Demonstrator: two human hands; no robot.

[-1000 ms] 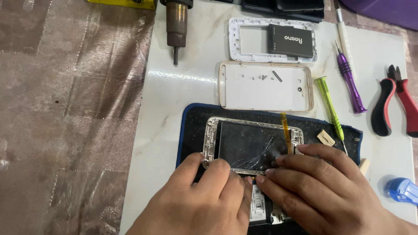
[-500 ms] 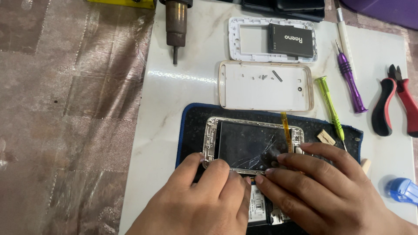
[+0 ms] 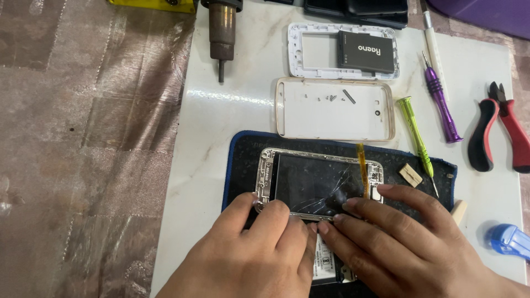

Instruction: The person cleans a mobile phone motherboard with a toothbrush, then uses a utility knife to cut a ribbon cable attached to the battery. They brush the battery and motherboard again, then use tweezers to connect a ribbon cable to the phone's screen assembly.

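We've got both hands on the cracked phone screen assembly [image 3: 320, 182], lying on a dark mat [image 3: 243, 160] on the white tabletop [image 3: 210, 143]. Left hand [image 3: 248, 259] & right hand [image 3: 408, 243]: fingers pressed flat on its near edge, not curled round anything. Gold back cover [image 3: 331, 110] just beyond, green screwdriver [image 3: 415, 132] to the right

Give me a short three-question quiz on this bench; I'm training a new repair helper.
1. True or false: both hands touch the cracked phone.
2. Which tool lies nearest the phone's right end? A) pliers B) green screwdriver C) purple screwdriver
3. What lies inside the beige cover?

Key:
1. True: left hand and right hand press its near edge.
2. B
3. Small screws.
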